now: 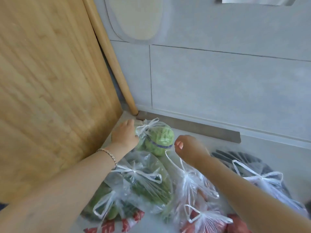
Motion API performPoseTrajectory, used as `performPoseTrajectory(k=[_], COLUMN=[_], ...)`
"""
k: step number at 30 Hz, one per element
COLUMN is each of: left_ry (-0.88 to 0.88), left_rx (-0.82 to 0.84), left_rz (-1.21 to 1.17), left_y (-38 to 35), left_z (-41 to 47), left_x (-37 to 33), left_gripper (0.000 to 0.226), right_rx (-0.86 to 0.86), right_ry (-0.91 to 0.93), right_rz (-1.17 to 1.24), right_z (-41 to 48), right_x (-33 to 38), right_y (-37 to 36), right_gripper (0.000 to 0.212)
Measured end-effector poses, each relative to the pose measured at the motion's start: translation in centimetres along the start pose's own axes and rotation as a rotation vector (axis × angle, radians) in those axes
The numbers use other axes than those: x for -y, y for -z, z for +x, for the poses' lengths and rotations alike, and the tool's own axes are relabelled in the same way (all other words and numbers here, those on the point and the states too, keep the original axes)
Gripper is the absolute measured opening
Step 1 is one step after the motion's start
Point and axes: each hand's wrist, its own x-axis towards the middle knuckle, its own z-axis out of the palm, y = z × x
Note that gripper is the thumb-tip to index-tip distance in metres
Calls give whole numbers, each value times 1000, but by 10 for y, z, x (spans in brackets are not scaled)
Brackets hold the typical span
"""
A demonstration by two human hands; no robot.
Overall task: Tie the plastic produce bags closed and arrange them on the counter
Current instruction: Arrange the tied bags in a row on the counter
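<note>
A knotted clear bag of pale green round produce (pixel 158 140) sits at the back of the counter by the wall. My left hand (pixel 124 135) rests against its left side, fingers on the plastic. My right hand (pixel 186 146) hovers just right of it, fingers loosely curled, holding nothing. In front lie more tied bags: one of long green vegetables (pixel 148 180), one of dark greens (pixel 107 206), a bag of red produce (pixel 202 221) and a bag of dark long vegetables (pixel 259 175).
A large wooden board (pixel 50 91) leans upright on the left, with a wooden rolling pin (pixel 109 52) standing behind it. The grey tiled wall (pixel 218 81) runs along the back. A red-printed bag (pixel 117 226) lies at the front edge.
</note>
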Motion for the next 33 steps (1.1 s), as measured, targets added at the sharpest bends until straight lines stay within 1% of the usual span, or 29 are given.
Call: performPoseTrajectory(k=[2,3,4,5,7,9,11,12,14,16,18,19,20,21,22,24,25,26,28,30,33], left_ry=[-116,-180,-242,-288,-343,-385,-396,-390,-378,-386,-384,-378,-366,-338,-292,-187,-146,-123,-104,-87,-8], left_rx=[69,105,146,190,249,208,164,170,196,186,163,150,139,123,105,66,45,20,-39,-81,-116], left_rz=[43,60,71,86,120,131,87,43,-63,-136,-205,-238,-274,-320,-383,-511,-555,-580,-597,-613,-672], left_y=[-1,-3,-6,-8,-15,-25,-32,-35,-36,-33,-30,-28,-26,-24,-22,-18,-17,-15,-12,-9,-8], left_z=[23,34,46,54,64,68,72,77,81,81,79,79,79,80,80,81,80,79,78,79,87], left_x=[9,10,10,8,3,2,4,8,13,18,27,31,37,43,50,62,67,72,82,91,100], left_gripper=[68,73,73,69,52,35,24,24,33,45,48,48,48,48,47,48,48,48,49,50,50], right_rx=[-13,-1,22,56,141,254,354,393,456,525,595,622,644,647,620,543,520,502,433,278,145], right_ry=[-57,-91,-128,-146,-131,-81,4,33,68,82,85,85,95,132,184,249,224,178,41,-123,-367], right_rz=[26,27,27,27,14,-11,-88,-121,-135,-84,-36,-37,-78,-170,-290,-453,-468,-436,-301,-89,417], right_z=[13,18,25,30,38,42,42,43,40,39,33,29,25,20,17,12,12,13,17,24,35], right_x=[9,11,15,18,27,39,52,59,70,81,94,98,102,103,103,103,102,100,92,81,69], right_y=[-10,-15,-21,-26,-35,-48,-63,-73,-86,-96,-105,-108,-112,-116,-120,-122,-121,-118,-105,-84,-49], right_gripper=[23,24,25,27,30,38,53,60,70,72,76,82,88,91,86,59,46,39,37,34,10])
